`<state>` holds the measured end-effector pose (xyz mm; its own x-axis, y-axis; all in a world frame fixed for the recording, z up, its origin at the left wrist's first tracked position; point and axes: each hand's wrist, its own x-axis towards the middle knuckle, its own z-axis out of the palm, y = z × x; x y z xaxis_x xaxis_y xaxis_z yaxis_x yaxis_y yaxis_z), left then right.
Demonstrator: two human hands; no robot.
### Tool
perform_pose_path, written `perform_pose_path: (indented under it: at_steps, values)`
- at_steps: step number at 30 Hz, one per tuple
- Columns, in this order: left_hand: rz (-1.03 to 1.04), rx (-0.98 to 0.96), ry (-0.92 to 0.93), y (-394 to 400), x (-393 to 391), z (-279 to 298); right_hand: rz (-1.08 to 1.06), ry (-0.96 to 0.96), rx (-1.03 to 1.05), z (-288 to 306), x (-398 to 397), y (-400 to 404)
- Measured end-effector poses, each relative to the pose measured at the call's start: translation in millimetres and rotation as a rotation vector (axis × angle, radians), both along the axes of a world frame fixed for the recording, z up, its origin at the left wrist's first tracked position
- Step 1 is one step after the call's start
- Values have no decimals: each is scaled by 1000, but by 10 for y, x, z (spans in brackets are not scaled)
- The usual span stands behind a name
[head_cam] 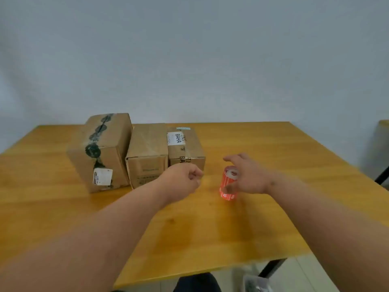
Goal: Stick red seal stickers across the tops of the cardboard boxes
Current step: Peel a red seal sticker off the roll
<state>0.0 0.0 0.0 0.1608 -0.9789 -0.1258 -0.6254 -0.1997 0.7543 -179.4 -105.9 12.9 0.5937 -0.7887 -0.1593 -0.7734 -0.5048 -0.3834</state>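
- Red-orange roll of seal stickers (229, 184) stands upright on the wooden table (273, 148), just in front of and to the right of the three cardboard boxes.
- Around the roll is the right hand (248, 175): the fingers spread over its far side and top, and the thumb seems to sit low on its near face. The view is blurred, so I cannot tell whether the hand truly grips the roll or only touches it.
- Just beside it, on the other side of a small gap, the left hand (185, 182) hovers with the fingers curled in. The fingertips appear pinched together, but whether a sticker end lies between them cannot be made out.
- Behind the hands, the large box (101, 148) with dark tape, the middle box (147, 150) and the small box (185, 146) with a white label sit side by side, touching or nearly so. No red seal shows on any top, so the work looks barely begun.
- Risks, as I judge them: the light roll may tip or roll away if held loosely while a sticker is peeled; a sticker may fold onto itself or cling to the fingers; old tape on the box tops may hinder adhesion.
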Motion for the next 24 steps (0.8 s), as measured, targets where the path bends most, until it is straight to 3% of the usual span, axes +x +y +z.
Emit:
perform_pose_path:
  at_steps: [9,15,24]
  values:
    - [-12,60,97,-375,-226,-223,53,39,-37,-123,14,-192]
    - [-24,97,267,-520,-383,-273,95,51,-17,-111,32,-227]
    - [71,-43,82,-508,-363,-272,124,86,-37,-73,60,-227]
